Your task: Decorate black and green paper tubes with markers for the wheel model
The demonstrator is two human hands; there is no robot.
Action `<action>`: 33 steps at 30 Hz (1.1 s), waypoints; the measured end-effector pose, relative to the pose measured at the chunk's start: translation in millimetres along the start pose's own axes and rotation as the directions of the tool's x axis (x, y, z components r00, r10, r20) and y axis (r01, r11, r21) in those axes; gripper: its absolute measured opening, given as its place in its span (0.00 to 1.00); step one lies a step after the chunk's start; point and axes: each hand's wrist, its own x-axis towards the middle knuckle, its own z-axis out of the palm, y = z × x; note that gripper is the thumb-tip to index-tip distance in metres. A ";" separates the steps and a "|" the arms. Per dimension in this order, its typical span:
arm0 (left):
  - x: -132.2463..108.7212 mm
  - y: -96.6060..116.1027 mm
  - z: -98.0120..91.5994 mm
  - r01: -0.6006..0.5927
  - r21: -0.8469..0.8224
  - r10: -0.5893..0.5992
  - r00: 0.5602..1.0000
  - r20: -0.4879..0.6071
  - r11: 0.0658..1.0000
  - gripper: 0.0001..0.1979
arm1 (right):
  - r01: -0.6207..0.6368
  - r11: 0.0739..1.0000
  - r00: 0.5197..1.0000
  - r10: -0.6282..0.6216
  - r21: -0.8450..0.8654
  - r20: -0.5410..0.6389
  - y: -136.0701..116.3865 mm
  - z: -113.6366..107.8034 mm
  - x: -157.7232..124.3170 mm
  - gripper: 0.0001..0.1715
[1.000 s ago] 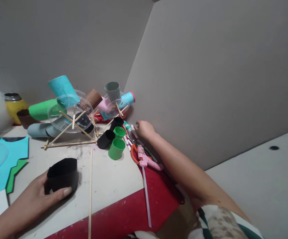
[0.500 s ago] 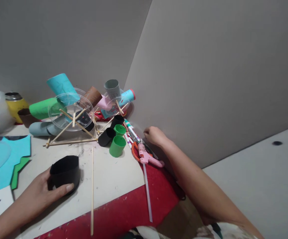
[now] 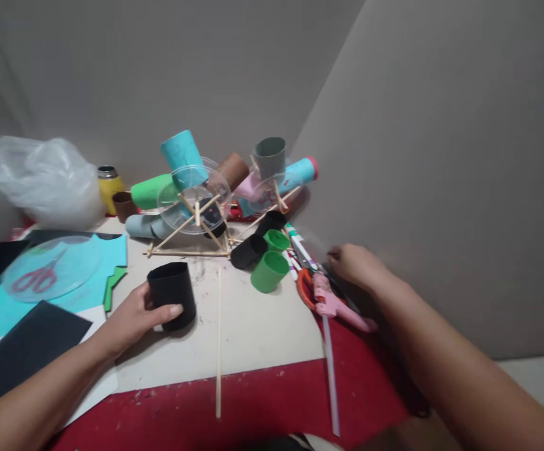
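Compared with a second ago, the view has swung toward the left, and the right hand (image 3: 359,266) has drawn back from the white markers toward the person. That hand is now between the grey wall (image 3: 445,169) and a pink glue gun (image 3: 331,304), fingers curled inward; blur hides the fingertips, so whether its grip has hold of anything cannot be told.

On the left side of the bench (image 3: 257,332), the left hand (image 3: 135,313) has its grip wrapped partway around a black cup (image 3: 172,294), thumb pressed on the near side. The cup is roughly upright, mouth up, just left of a thin wooden stick (image 3: 219,344).

Behind the cup, a frame of sticks (image 3: 190,254) supports a clear plastic wheel with coloured tubes around it: blue (image 3: 183,156), green (image 3: 152,191) and brown (image 3: 234,170). Farther right, a blue tube with a red rim (image 3: 298,172) bears small red marks, too blurred to read. Two green cups (image 3: 271,272) and two more black cups (image 3: 248,252) cluster beside the markers (image 3: 295,238). A pale glue stick (image 3: 331,376) extends from the gun over the red covering (image 3: 262,401).

At far left, a clear lid (image 3: 81,263) lies over red-handled scissors (image 3: 34,280) on a blue sheet (image 3: 116,250). Behind are a white plastic bag (image 3: 49,181) and a yellow flask (image 3: 109,191).
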 end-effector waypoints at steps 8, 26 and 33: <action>2.3 -4.1 0.2 0.025 0.236 -0.020 0.999 -0.025 0.971 0.32 | 0.082 0.992 0.995 -0.086 0.099 0.044 -11.0 -14.5 24.3 0.19; 0.7 4.1 2.4 0.124 0.321 -0.118 0.992 -0.038 0.939 0.30 | 0.125 0.987 0.989 -0.131 0.100 0.065 -41.6 -15.6 40.3 0.20; -10.1 20.1 18.5 0.128 0.275 -0.093 0.986 -0.135 0.953 0.31 | 0.148 0.983 0.985 -0.156 0.104 0.073 -36.6 -13.9 40.6 0.21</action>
